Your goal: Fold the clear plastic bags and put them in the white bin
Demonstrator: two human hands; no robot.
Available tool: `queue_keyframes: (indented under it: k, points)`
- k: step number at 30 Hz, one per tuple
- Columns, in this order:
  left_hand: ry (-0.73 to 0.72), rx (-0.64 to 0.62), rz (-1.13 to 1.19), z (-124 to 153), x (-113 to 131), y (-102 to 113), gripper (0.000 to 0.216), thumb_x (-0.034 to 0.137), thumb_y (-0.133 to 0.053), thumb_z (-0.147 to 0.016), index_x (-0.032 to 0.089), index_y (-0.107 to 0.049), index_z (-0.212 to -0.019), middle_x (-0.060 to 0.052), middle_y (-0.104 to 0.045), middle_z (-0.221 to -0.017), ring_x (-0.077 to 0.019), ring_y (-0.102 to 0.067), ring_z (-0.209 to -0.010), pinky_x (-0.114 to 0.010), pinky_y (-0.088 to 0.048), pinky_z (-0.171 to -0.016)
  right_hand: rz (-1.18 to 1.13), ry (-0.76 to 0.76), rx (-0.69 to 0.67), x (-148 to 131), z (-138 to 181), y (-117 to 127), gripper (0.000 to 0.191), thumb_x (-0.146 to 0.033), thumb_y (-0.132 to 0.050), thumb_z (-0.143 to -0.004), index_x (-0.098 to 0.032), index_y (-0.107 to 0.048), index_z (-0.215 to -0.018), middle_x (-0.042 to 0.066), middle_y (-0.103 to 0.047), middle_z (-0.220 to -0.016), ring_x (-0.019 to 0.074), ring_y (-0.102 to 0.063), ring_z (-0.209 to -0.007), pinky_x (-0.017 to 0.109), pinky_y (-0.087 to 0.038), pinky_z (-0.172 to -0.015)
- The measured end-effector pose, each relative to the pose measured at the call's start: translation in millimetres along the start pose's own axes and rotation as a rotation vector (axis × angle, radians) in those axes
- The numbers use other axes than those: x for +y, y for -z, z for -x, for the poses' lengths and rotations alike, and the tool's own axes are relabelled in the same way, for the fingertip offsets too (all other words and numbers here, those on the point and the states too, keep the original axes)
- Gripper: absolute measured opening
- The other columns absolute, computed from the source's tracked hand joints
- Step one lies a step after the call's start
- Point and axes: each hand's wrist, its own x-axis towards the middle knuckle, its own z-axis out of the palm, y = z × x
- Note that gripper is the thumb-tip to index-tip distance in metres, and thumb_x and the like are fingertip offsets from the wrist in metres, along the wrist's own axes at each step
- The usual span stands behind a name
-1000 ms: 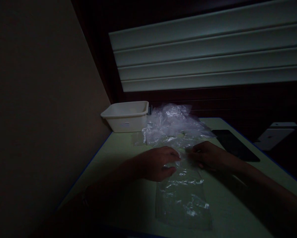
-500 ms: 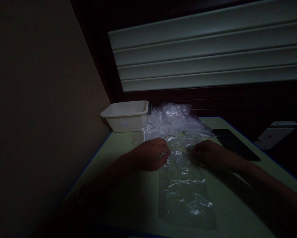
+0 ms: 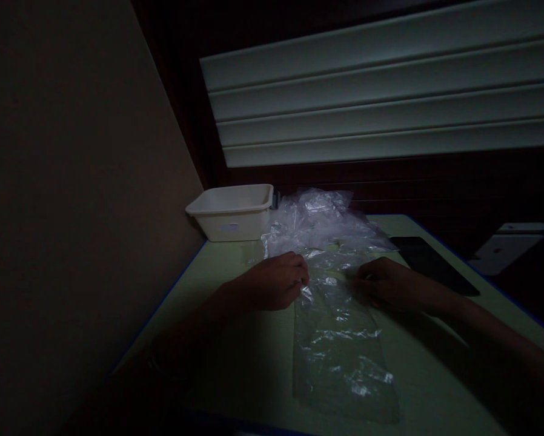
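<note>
A clear plastic bag [image 3: 344,363] lies flat on the pale green table [image 3: 245,357], its lower end toward me. My left hand [image 3: 281,281] is closed at the bag's upper left edge, fingers curled on the film. On the opposite edge my right hand [image 3: 383,283] pinches the plastic; its fingertips are dark and partly hidden. Just beyond both hands rests a crumpled heap of clear plastic bags [image 3: 321,218], touching or overlapping the far end of the flat one.
A white plastic tub [image 3: 235,227] stands at the back left, near the wall. To the right lies a dark flat tablet-like device [image 3: 435,263]. Beyond the table's right edge is a white box [image 3: 503,251]. A louvred panel [image 3: 381,97] rises behind.
My left hand has shifted slightly, its fingers now closer together at the bag's edge. My right hand stays nearly in place. The view has moved a little.
</note>
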Motion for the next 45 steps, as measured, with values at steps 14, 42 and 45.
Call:
queue_keyframes:
  k: [14, 42, 45]
  points:
    - [-0.015, -0.067, 0.015, 0, -1, -4, 0.021, 0.014, -0.045, -0.089, 0.014, -0.062, -0.1, -0.007, -0.061, -0.097, -0.0183, -0.056, -0.094, -0.03, -0.045, -0.086, 0.04, -0.007, 0.076, -7, 1, 0, 0.033, -0.044, -0.053, -0.085, -0.015, -0.066, -0.074, 0.005, -0.066, -0.062, 0.0136, -0.052, -0.048, 0.024, -0.037, -0.045]
    - [-0.01, -0.06, 0.043, 3, 2, -14, 0.037, 0.031, -0.06, -0.086, 0.019, -0.055, -0.12, -0.008, -0.054, -0.101, -0.0217, -0.053, -0.096, -0.031, -0.044, -0.082, 0.371, 0.634, 0.055, -54, 26, -30, 0.024, -0.013, -0.052, -0.083, -0.021, -0.066, -0.101, 0.007, -0.054, -0.095, 0.0201, -0.055, -0.085, 0.03, -0.046, -0.073]
    - [-0.01, -0.057, 0.056, 3, 2, -14, 0.039, 0.031, -0.061, -0.085, 0.019, -0.053, -0.121, -0.008, -0.054, -0.102, -0.0221, -0.052, -0.097, -0.032, -0.044, -0.084, 0.405, 0.61, 0.085, -56, 27, -30, 0.015, -0.018, -0.051, -0.085, -0.019, -0.065, -0.09, 0.007, -0.053, -0.093, 0.0195, -0.053, -0.08, 0.031, -0.046, -0.07]
